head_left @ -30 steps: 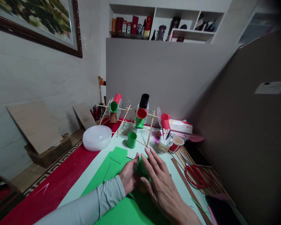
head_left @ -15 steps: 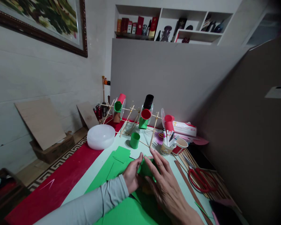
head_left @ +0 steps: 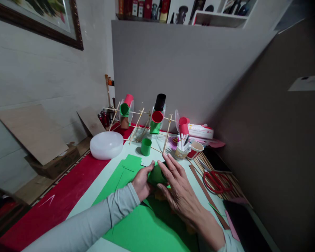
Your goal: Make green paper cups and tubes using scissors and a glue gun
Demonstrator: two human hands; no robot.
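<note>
Your left hand [head_left: 141, 182] curls its fingers around the near side of a rolled piece of green paper [head_left: 156, 175], thumb up against the roll, so that hand is closed on it. Your right hand [head_left: 179, 190] lies over the other side with its fingers [head_left: 170, 167] spread and nearly straight, pressing flat on the roll rather than clasping it. The roll sits between both hands, just above the large green sheet [head_left: 144, 229] that covers the pale table [head_left: 99, 196] in front of you, with smaller green offcuts [head_left: 130, 164] lying just to its left. Beyond your fingers a small green paper cup [head_left: 146, 146] stands upright on the table, open end up; what is inside it cannot be seen. To its right a paper cup [head_left: 181, 152] holds several marker pens standing on end, and a red cup [head_left: 195, 149] touching it looks empty. Behind them a frame of wooden sticks [head_left: 144, 127] carries tilted paper tubes in green, red and black. A white dome-shaped bowl [head_left: 106, 145] rests upside down at the left edge, partly on the red cloth [head_left: 52, 206]. Red-handled scissors [head_left: 216, 182] lie to your right on a bundle of sticks, well apart from your hands.
</note>
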